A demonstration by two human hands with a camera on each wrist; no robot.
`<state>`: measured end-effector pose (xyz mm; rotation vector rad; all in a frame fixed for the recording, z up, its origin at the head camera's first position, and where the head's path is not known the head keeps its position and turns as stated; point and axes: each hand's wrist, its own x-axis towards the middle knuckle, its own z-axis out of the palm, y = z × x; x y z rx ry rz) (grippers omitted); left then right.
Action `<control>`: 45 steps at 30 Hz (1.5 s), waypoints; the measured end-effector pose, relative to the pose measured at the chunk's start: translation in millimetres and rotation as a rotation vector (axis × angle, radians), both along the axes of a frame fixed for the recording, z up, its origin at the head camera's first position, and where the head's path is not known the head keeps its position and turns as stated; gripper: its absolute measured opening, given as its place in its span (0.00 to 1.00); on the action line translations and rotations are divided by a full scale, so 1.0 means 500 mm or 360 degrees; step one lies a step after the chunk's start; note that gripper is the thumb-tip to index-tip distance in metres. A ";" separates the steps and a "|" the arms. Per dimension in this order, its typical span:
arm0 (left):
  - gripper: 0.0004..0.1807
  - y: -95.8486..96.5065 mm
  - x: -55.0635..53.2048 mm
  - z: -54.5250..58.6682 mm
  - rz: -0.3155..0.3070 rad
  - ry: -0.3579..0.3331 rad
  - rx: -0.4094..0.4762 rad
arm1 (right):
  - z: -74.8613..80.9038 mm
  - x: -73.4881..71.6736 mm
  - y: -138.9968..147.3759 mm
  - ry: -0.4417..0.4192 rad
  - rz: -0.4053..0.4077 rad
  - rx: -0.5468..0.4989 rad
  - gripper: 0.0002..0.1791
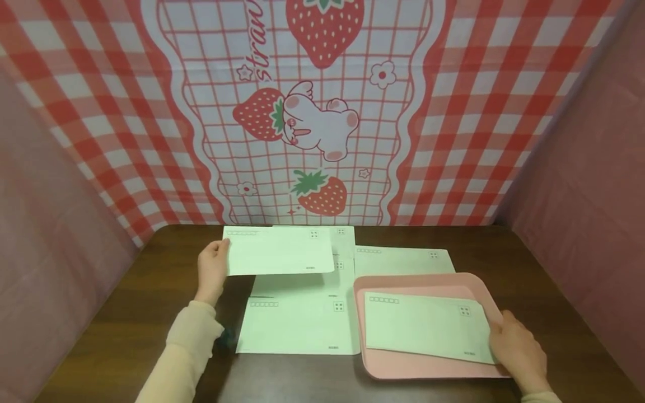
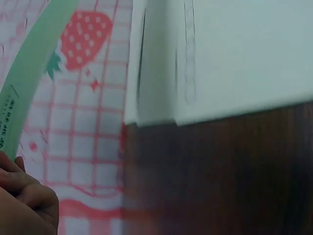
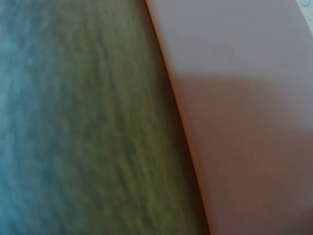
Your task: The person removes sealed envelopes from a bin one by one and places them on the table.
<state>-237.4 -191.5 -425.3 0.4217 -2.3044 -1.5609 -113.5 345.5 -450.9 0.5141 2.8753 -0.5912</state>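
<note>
My left hand (image 1: pixel 213 268) pinches a pale green envelope (image 1: pixel 277 252) by its left end, fingertips at the short edge. It is held above other envelopes, which it partly covers in the head view. In the left wrist view, the hand (image 2: pixel 27 196) shows at the lower left with the envelope (image 2: pixel 27 93) bowed and seen nearly edge-on. My right hand (image 1: pixel 519 347) grips the right rim of a pink tray (image 1: pixel 418 364), its thumb side overlapping the right end of an envelope (image 1: pixel 423 324) that lies slanted in the tray. The right wrist view shows the tray (image 3: pixel 239 127) without the hand.
Several overlapping envelopes (image 1: pixel 297 327) lie in a column left of the tray. Another envelope (image 1: pixel 403 260) lies behind the tray, partly hidden by it. The dark wooden table (image 1: pixel 116 330) meets a strawberry-print cloth (image 1: pixel 322 112) at the back; pink cloth (image 1: pixel 594 212) hangs at both sides.
</note>
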 end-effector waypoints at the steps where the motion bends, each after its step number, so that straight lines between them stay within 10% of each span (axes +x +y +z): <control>1: 0.22 -0.010 -0.003 -0.005 0.0020 -0.0022 0.0036 | 0.000 0.000 0.000 -0.0001 0.0002 -0.0004 0.27; 10: 0.23 -0.082 -0.017 -0.025 0.0166 -0.0077 0.0104 | -0.002 0.000 -0.004 0.0017 0.0002 -0.0006 0.27; 19: 0.24 -0.115 -0.026 -0.006 0.0045 -0.0097 0.0013 | 0.000 0.000 -0.003 0.0043 0.0003 0.0013 0.27; 45: 0.24 -0.197 -0.038 0.028 0.0376 -0.0163 -0.0328 | 0.001 0.002 -0.002 -0.0007 0.0003 0.0026 0.27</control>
